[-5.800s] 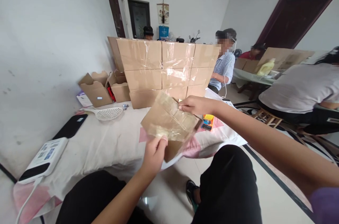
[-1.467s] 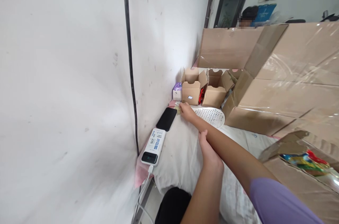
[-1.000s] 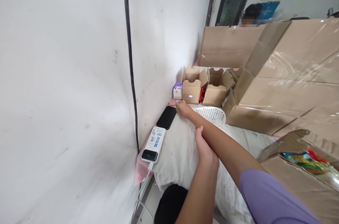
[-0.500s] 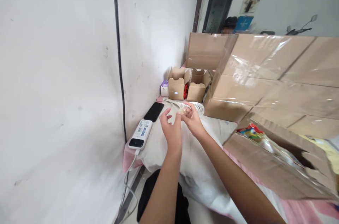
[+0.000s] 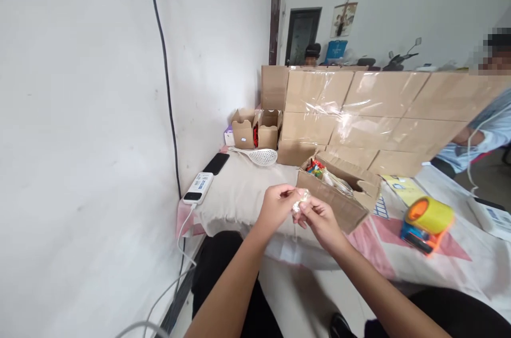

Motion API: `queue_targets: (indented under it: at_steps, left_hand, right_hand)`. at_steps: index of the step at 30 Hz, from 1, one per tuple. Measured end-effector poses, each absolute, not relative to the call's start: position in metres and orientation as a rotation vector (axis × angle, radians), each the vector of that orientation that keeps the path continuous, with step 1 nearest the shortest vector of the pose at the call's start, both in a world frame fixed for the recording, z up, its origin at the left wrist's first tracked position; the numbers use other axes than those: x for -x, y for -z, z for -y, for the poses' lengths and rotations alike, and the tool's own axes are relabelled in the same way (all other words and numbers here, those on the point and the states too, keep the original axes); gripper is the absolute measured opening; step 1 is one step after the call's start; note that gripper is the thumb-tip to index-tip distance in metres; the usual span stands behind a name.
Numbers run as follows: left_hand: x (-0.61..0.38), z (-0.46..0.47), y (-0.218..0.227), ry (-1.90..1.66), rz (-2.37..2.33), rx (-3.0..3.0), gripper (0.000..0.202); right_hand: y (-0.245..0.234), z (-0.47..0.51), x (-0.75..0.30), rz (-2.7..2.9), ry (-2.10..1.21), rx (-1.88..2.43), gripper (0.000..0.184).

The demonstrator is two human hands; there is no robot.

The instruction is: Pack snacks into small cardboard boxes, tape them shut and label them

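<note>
My left hand (image 5: 278,205) and my right hand (image 5: 321,220) meet over the near edge of the cloth-covered table (image 5: 235,189). Between their fingertips is a small crinkled, shiny, pale-gold packet (image 5: 301,199); both hands pinch it, and what it contains is hidden. Just behind my hands stands an open cardboard box (image 5: 339,200) with colourful packets (image 5: 316,167) inside. A white slotted skimmer (image 5: 263,156) lies farther back on the cloth, apart from my hands.
Two small open cartons (image 5: 243,133) stand by the wall, near a black phone (image 5: 216,164) and a power bank (image 5: 198,188) with a cable. A taped cardboard wall (image 5: 371,98) runs across the back. At right are a yellow tape dispenser (image 5: 433,215) and another person's sleeve (image 5: 493,120).
My view has swung right. Both hands have moved from over the skimmer toward the open box at the table's near edge, and the left fingers have closed onto the small packet.
</note>
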State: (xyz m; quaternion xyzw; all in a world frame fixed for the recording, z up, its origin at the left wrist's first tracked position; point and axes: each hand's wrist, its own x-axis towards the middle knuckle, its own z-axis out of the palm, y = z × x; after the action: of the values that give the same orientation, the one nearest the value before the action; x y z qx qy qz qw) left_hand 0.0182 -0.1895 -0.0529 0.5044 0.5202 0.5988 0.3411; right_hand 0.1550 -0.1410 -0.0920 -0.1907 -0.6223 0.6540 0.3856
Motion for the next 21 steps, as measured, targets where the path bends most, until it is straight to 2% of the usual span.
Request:
queue_targets:
  at_steps: [4,7,9,12,15,18,21]
  left_hand:
    - [-0.044,0.208,0.051,-1.499,-1.382,-1.436,0.041]
    - [-0.065,0.239,0.052,-1.564,-1.492,-1.500,0.034]
    - [-0.079,0.263,0.054,-1.501,-1.572,-1.656,0.037]
    - [-0.098,0.291,0.058,-1.179,-1.673,-1.942,0.055]
    - [-0.107,0.301,0.060,-0.962,-1.755,-2.033,0.051]
    - [-0.105,0.299,0.066,-0.994,-1.756,-1.991,0.047]
    - [-0.098,0.296,0.084,-1.126,-1.606,-1.795,0.043]
  right_hand:
    - [0.070,0.167,-0.189,1.730,-1.329,0.535,0.037]
    - [0.063,0.187,-0.209,1.862,-1.200,0.557,0.036]
    - [0.069,0.199,-0.222,1.876,-1.205,0.555,0.032]
    - [0.082,0.210,-0.242,1.842,-1.302,0.554,0.027]
    - [0.088,0.214,-0.259,1.852,-1.421,0.576,0.025]
    - [0.086,0.215,-0.268,1.940,-1.435,0.615,0.029]
    - [0.087,0.215,-0.266,2.118,-1.236,0.680,0.032]
